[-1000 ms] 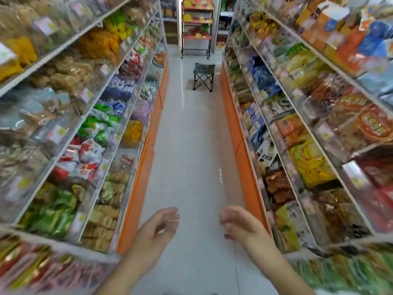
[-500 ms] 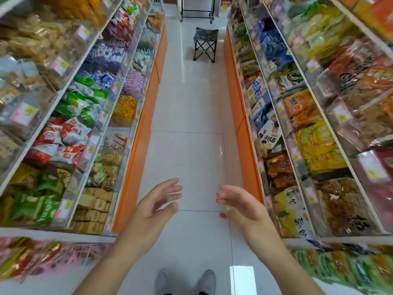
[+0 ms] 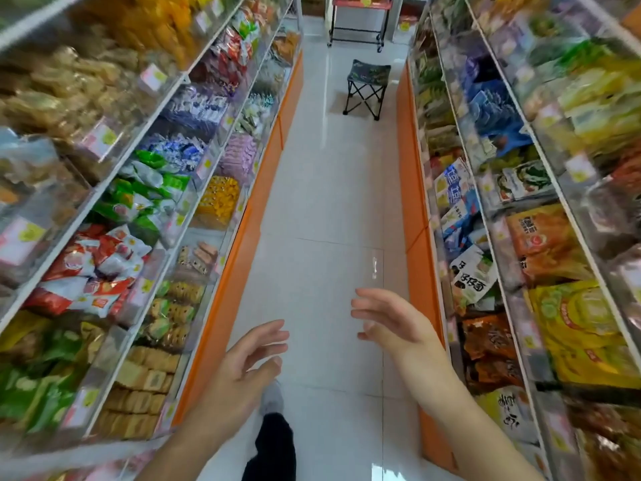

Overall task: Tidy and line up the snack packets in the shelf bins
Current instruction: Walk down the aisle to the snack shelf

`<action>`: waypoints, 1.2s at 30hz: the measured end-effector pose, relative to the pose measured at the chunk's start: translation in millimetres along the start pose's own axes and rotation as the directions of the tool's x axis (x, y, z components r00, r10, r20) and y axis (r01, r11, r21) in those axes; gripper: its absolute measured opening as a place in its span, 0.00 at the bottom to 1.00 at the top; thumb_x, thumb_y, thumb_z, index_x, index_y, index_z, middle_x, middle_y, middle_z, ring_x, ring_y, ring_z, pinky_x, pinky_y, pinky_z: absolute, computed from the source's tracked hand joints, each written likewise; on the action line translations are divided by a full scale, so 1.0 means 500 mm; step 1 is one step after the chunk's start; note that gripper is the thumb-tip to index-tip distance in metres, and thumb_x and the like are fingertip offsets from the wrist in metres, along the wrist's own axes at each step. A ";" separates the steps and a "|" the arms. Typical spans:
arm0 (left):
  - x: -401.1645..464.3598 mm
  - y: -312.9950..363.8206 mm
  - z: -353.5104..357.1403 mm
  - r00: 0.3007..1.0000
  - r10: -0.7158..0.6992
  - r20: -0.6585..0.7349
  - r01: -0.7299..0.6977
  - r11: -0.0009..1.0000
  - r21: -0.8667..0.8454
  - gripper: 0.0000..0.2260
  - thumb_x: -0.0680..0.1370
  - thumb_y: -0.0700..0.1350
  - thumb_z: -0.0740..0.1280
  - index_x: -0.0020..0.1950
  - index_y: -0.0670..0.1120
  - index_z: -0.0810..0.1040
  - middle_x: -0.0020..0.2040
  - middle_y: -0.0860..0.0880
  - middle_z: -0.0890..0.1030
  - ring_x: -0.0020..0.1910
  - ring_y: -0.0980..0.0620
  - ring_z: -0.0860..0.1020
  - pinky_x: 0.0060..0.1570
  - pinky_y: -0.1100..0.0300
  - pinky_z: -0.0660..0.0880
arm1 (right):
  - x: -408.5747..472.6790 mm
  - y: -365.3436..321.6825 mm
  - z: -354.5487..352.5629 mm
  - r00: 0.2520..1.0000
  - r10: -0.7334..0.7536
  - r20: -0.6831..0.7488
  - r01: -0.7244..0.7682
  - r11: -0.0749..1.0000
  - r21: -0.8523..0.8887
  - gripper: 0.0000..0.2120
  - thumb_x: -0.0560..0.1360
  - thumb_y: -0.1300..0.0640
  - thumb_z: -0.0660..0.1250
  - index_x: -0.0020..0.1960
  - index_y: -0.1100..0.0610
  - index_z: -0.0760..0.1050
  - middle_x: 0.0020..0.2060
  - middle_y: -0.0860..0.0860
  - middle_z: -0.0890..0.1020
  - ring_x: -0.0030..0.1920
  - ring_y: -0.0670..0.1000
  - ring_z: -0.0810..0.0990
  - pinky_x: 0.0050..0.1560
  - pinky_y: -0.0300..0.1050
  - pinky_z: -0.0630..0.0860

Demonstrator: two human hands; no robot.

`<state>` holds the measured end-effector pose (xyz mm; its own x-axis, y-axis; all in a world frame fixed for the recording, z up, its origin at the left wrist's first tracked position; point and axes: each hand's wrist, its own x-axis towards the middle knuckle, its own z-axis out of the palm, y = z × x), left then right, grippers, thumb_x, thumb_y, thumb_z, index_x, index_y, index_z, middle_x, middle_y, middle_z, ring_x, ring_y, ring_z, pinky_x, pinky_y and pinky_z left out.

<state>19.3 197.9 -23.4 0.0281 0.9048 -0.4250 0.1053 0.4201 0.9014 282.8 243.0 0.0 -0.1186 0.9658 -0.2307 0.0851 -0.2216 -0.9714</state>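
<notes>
Both the left hand (image 3: 248, 362) and right hand (image 3: 390, 321) are held empty with loosely spread fingers over the aisle floor (image 3: 333, 203), apparently kept free for whichever shelf bins (image 3: 194, 272) need tidying.

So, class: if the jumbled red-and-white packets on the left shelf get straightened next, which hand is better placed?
Probably the left hand: open, empty, and nearer the red-and-white packets. The right hand, also open, hangs by the opposite shelf.

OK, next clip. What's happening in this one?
A person stands in a shop aisle between two racks of snack bins. Both hands are empty: the left hand and right hand hang open over the floor, touching no packets. A folding stool stands further down the aisle. No tidying is under way at this moment.
</notes>
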 end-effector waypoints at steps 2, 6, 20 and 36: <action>0.082 0.020 -0.024 1.000 0.004 0.012 -0.004 1.000 -0.008 0.21 0.82 0.33 0.66 0.68 0.54 0.78 0.62 0.56 0.83 0.63 0.56 0.80 0.65 0.50 0.77 | 0.076 -0.012 0.009 1.000 0.002 -0.023 -0.002 1.000 0.001 0.21 0.81 0.70 0.66 0.65 0.49 0.81 0.59 0.51 0.85 0.63 0.53 0.82 0.65 0.67 0.77; 0.252 0.101 -0.065 0.999 0.033 0.035 -0.033 0.999 0.019 0.21 0.81 0.32 0.66 0.68 0.53 0.79 0.62 0.53 0.84 0.62 0.54 0.82 0.62 0.45 0.79 | 0.207 -0.041 0.017 0.995 0.028 -0.094 -0.025 0.999 0.038 0.18 0.79 0.63 0.68 0.64 0.47 0.82 0.58 0.53 0.85 0.63 0.55 0.83 0.64 0.70 0.77; 0.856 0.392 0.016 0.987 0.134 0.093 -0.138 0.990 0.039 0.19 0.80 0.34 0.69 0.67 0.53 0.80 0.62 0.49 0.84 0.63 0.49 0.82 0.64 0.40 0.77 | 0.712 -0.077 -0.183 0.970 0.158 -0.186 -0.145 0.986 0.079 0.20 0.80 0.71 0.67 0.64 0.49 0.82 0.57 0.53 0.86 0.62 0.53 0.83 0.66 0.68 0.77; 1.463 0.643 -0.017 1.000 0.021 -0.022 -0.022 1.000 0.000 0.22 0.80 0.30 0.66 0.68 0.53 0.78 0.61 0.54 0.84 0.62 0.53 0.82 0.65 0.42 0.77 | 1.527 -0.346 -0.293 0.999 0.027 -0.024 -0.028 0.997 -0.068 0.20 0.82 0.69 0.65 0.67 0.50 0.80 0.59 0.50 0.85 0.62 0.52 0.83 0.64 0.64 0.79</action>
<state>65.3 995.4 -43.8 0.0080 0.9149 -0.4035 0.1042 0.4006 0.9103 322.4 1038.5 0.1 -0.0925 0.9625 -0.2551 0.1557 -0.2391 -0.9584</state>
